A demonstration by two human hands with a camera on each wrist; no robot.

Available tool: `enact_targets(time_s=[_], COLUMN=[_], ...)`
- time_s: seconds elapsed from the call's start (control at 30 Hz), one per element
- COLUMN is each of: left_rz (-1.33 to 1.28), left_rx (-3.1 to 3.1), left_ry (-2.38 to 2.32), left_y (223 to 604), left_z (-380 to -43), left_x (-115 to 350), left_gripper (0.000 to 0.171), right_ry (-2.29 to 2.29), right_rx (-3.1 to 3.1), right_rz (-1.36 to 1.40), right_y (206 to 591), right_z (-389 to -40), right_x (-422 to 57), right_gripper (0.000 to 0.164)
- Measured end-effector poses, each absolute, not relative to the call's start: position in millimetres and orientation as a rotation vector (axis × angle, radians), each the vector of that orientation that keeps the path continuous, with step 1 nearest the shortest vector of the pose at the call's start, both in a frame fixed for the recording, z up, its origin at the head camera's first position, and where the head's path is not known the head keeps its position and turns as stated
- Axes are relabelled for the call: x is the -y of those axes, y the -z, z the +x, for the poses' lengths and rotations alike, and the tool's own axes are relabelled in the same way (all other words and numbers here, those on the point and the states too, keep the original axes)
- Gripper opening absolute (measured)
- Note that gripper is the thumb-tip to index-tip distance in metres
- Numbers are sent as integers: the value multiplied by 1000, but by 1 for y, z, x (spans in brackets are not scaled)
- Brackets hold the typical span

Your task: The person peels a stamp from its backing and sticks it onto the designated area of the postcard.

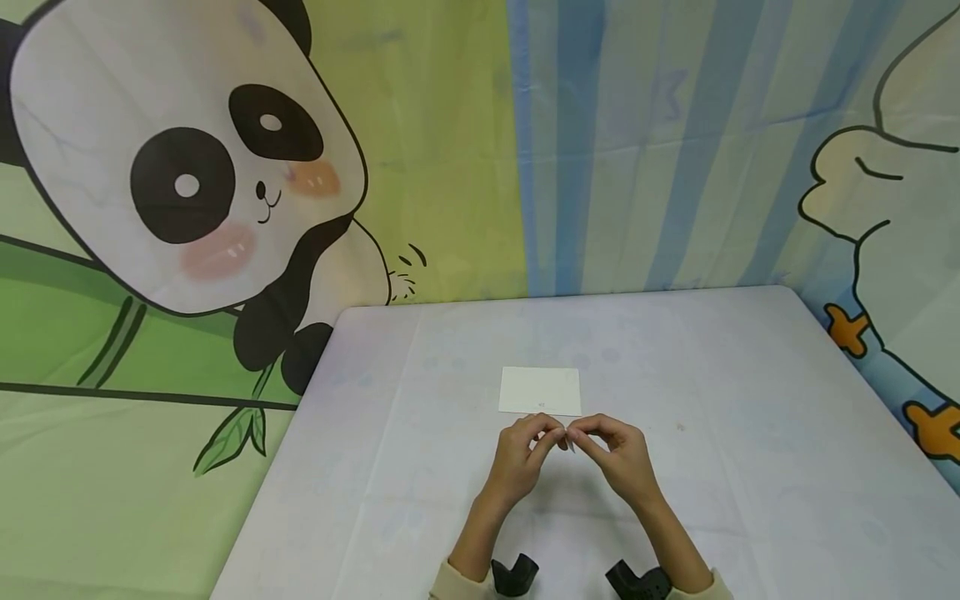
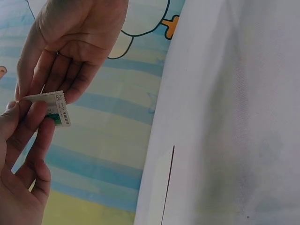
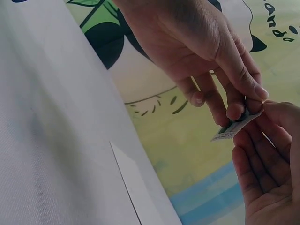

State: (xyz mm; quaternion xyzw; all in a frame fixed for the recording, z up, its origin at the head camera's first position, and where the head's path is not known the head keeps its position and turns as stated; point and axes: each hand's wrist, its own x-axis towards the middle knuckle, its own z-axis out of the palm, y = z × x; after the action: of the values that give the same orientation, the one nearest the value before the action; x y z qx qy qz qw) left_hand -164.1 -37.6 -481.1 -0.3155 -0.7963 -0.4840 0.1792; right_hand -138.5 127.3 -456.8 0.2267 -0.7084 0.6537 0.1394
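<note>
A small postage stamp (image 2: pixel 57 112) with perforated edges is held up between both hands, over the table. Small printed characters and a green patch show on its face in the left wrist view. My left hand (image 1: pixel 517 458) pinches one corner of it between thumb and fingers. At the same edge, the thumb and forefinger of my right hand (image 1: pixel 622 458) grip it too, fingertips right beside the left ones. Much of the stamp (image 3: pixel 234 129) is hidden behind fingers. Just beyond the hands lies a flat white card (image 1: pixel 540 390) with a tiny mark near its front edge.
A white cloth covers the table (image 1: pixel 420 433). Behind it hangs a printed curtain (image 1: pixel 450 150) with a panda, blue stripes and a cartoon figure. Black wrist mounts (image 1: pixel 514 575) sit by both sleeves at the front.
</note>
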Motion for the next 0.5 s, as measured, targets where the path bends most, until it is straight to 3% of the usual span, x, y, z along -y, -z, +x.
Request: enact_targets(time_s=[0.5], left_rz=[-885], left_rx=[2210], left_ry=[1399], left_y=[482], left_z=[-165], left_x=[37], left_gripper=[11], right_ry=[-1871], right_rx=[2074], right_rz=[548], right_y=[455], right_z=[-138], right_x=[-124], right_gripper=[7])
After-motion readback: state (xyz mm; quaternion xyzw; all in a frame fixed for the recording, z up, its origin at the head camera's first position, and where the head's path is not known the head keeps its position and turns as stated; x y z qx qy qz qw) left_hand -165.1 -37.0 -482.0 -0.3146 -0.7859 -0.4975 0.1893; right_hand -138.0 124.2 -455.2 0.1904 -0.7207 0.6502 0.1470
